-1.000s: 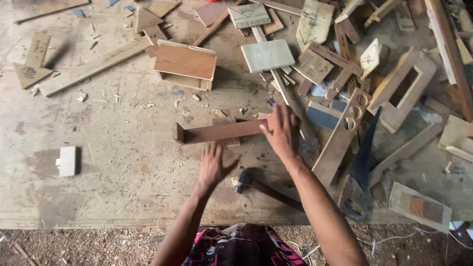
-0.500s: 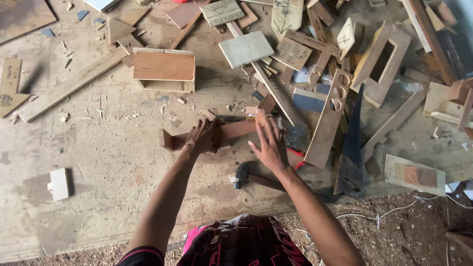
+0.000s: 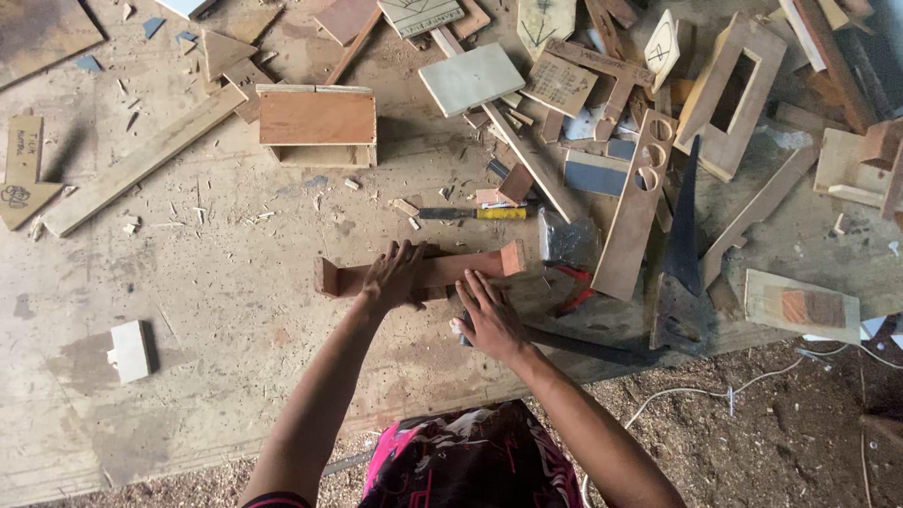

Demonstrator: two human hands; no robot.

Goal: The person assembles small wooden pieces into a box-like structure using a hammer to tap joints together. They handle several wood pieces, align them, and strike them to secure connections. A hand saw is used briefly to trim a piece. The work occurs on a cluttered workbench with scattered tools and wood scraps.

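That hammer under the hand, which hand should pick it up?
Probably the right hand: it lies flat over the hammer, whose dark handle runs out to the right. The left hand is farther off, resting on the reddish wooden piece on the workbench.

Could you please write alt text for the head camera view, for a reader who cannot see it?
A person's left hand rests on a long wooden piece on a worn board, while the right hand lies flat beside it. Offcuts, a box and a chisel lie beyond.
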